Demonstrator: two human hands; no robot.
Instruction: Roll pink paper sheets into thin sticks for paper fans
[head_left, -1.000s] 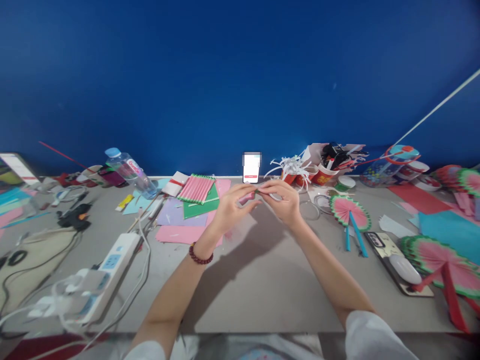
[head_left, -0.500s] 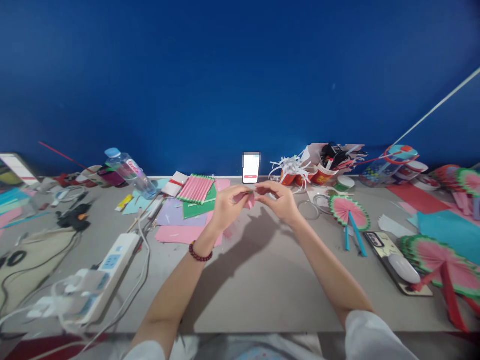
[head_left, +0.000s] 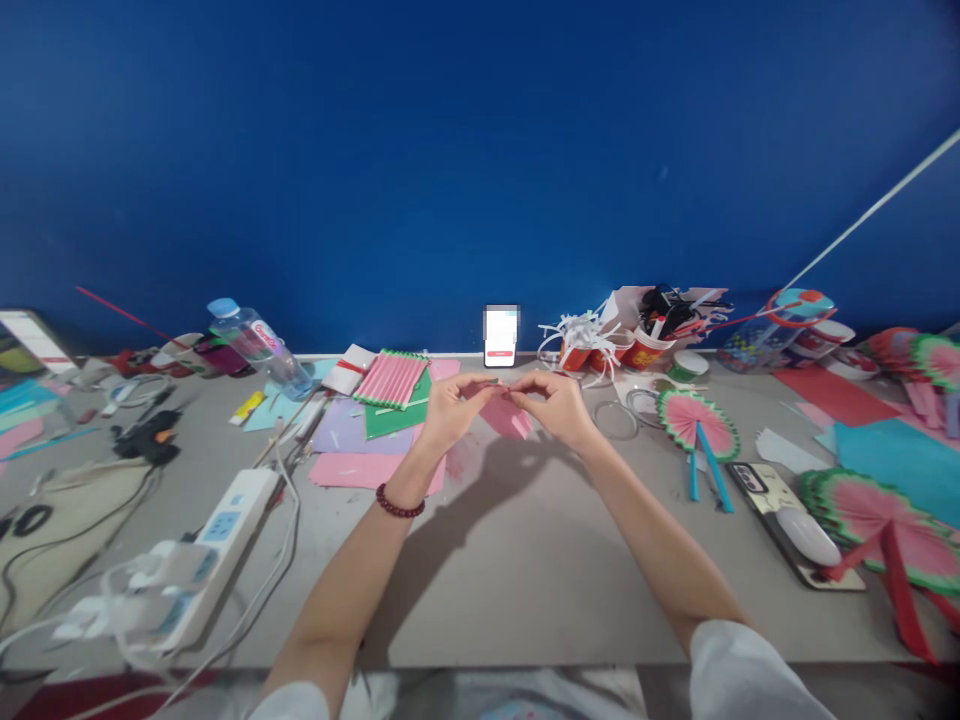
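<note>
My left hand (head_left: pixel 448 408) and my right hand (head_left: pixel 556 405) are raised together above the grey table (head_left: pixel 525 560), both pinching a folded pink paper piece (head_left: pixel 504 412) between their fingertips. The paper hangs down between the two hands, pleated like a small fan. A dark red bead bracelet (head_left: pixel 398 503) sits on my left wrist. Behind the hands a phone (head_left: pixel 500 335) stands upright against the blue wall.
Left: a power strip (head_left: pixel 217 540) with cables, a glue gun (head_left: pixel 146 437), a water bottle (head_left: pixel 259 345), coloured paper sheets (head_left: pixel 367 430). Right: paper cups with scraps (head_left: pixel 615 345), finished watermelon-style paper fans (head_left: pixel 697 425), a phone with a mouse on it (head_left: pixel 799 525), teal paper (head_left: pixel 900 460).
The pink paper was bunched tight between my fingertips; now it has opened out and hangs lower between the hands. Both hands have stayed in nearly the same place.
</note>
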